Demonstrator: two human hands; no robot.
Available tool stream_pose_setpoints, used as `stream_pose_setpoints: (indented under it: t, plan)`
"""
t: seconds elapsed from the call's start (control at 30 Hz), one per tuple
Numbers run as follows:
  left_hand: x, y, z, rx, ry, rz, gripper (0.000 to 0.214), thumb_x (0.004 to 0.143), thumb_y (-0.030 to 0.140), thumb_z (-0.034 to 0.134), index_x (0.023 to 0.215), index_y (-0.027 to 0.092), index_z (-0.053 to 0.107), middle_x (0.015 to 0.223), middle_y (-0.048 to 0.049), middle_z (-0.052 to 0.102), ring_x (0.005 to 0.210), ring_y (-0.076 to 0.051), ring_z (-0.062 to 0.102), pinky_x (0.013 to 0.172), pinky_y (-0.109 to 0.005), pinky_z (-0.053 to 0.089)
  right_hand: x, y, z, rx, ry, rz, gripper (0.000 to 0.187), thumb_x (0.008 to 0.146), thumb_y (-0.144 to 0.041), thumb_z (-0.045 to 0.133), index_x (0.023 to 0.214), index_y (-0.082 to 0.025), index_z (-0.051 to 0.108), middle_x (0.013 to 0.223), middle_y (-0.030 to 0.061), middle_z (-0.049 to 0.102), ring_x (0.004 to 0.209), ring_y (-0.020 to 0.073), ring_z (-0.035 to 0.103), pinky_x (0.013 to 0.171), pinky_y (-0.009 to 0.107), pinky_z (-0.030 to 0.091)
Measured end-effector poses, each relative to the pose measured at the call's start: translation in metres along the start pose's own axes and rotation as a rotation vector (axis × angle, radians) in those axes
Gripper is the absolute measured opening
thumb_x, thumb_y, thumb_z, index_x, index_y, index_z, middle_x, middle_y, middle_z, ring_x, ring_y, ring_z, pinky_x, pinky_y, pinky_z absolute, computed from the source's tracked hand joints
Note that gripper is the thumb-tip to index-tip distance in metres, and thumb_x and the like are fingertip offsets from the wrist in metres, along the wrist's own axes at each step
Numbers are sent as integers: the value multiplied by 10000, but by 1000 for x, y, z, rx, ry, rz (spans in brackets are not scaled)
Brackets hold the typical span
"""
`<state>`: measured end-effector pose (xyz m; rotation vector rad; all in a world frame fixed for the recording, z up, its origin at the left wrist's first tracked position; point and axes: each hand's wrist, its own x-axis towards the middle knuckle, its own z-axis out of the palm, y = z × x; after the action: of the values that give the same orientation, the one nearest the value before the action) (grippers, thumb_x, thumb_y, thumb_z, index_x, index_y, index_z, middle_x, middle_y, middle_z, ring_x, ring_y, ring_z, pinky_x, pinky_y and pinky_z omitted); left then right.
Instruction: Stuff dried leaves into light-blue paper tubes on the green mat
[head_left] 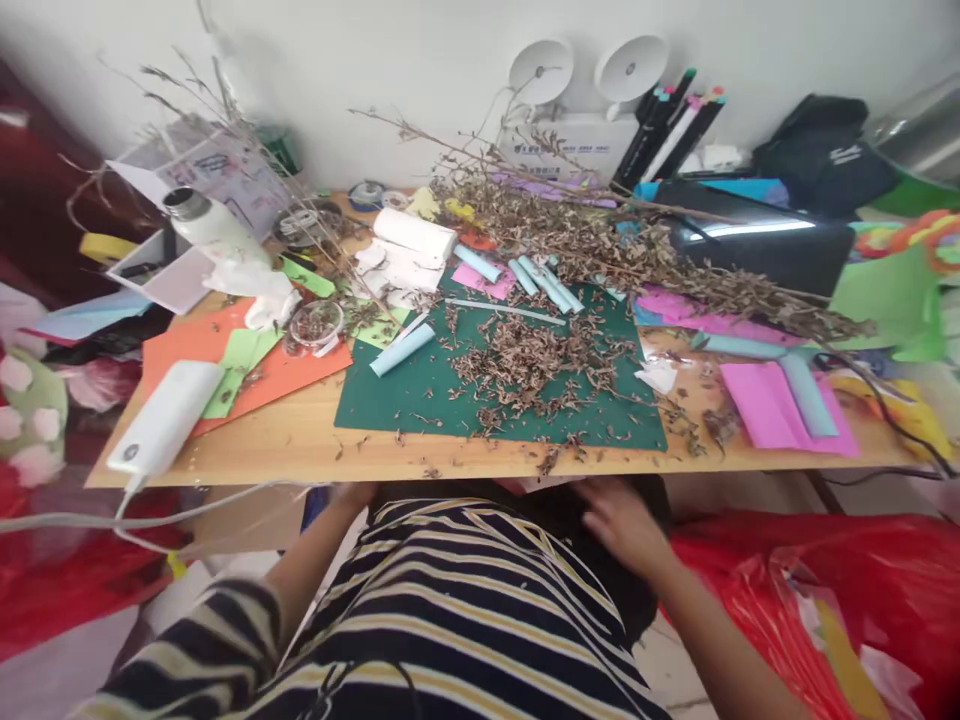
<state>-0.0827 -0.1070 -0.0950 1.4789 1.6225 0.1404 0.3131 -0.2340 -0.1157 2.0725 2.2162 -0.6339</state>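
Note:
My left hand [358, 494] is at my lap, its fingers hidden under the table's front edge. Over the dark cloth [646, 505] on my lap, my right hand [621, 520] has its fingers stretched out and slightly blurred. Just beside its fingertips, a pale flat piece [551, 483] shows partly below the table edge. On the table above lies a green cutting mat [390, 400], strewn with crumbled dry brown leaves [525, 365]. Several light blue paper rolls, one a single roll [403, 350] at the left, rest on the mat.
Dried leafy branches [600, 235] sprawl across the back. A white power bank [166, 418] with a cable stands left, near orange paper [300, 362] and a white bottle [214, 228]. Pink paper [761, 405] lies right. Red plastic bags [825, 570] are beside me.

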Motion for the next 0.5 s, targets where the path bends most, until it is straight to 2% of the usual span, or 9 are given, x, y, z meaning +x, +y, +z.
stream_pose_setpoints:
  t: [0.07,0.1,0.17,0.23,0.27,0.3,0.37,0.43,0.5]
  plan:
    - [-27,-8,-5,19,-12,-79,673,733,583,292,1168,97,459,1163,-137,516,1138,-304,402,975,-478,272,3,-13,2,10,-71,-117,434,702,-543,411,1052,-331,555,1144,-6,549,1098,205,438,938,399,301]
    - [-45,-8,-8,27,-30,-105,691,732,579,299,1200,85,419,1198,-150,481,1139,-298,403,965,-465,292,5,-14,2,1,-85,-125,415,707,-541,408,1037,-341,562,1121,-10,565,1077,205,459,928,418,308]
    - [-83,5,-16,79,-169,-46,689,736,550,353,1267,111,319,1302,-141,352,1156,-272,389,953,-424,323,13,-8,-1,-37,-66,-55,401,773,-483,325,1008,-293,588,1061,50,599,1021,249,500,870,521,315]
    - [-113,33,-26,143,-221,191,527,763,499,379,1195,201,432,1314,-87,352,1168,-250,376,956,-407,324,19,-1,-6,-69,-27,17,424,813,-408,260,998,-231,598,1012,112,613,978,285,521,812,574,320]
    - [-121,50,-30,171,-270,354,433,777,456,394,1139,236,487,1264,-63,428,1136,-227,415,946,-383,342,20,-2,-9,-73,-13,21,419,818,-387,262,1015,-214,590,1018,124,608,978,284,521,810,563,329]
    - [-124,67,-33,184,-321,524,369,796,405,389,1099,239,517,1167,-57,521,1080,-198,467,922,-341,374,18,-7,-11,-69,-5,3,404,817,-379,282,1045,-213,571,1050,119,595,997,270,513,828,532,338]
    - [-116,95,-33,204,-224,789,320,828,334,327,978,209,581,982,-65,612,981,-170,525,906,-317,382,8,-26,-16,-46,-3,-84,380,806,-385,346,1114,-242,518,1151,73,539,1064,224,471,877,441,345]
    - [-93,108,-27,408,6,874,306,801,362,393,970,195,587,1026,-92,588,1050,-223,474,943,-395,323,-6,-52,-21,-20,26,-197,358,799,-379,389,1134,-299,487,1190,12,510,1110,182,425,922,385,313]
    - [-68,108,-16,633,130,860,374,762,417,457,1073,225,538,1220,-108,460,1180,-306,327,975,-507,202,-14,-75,-29,10,287,-338,317,794,-318,427,1087,-258,532,1073,45,581,1013,179,486,867,354,349]
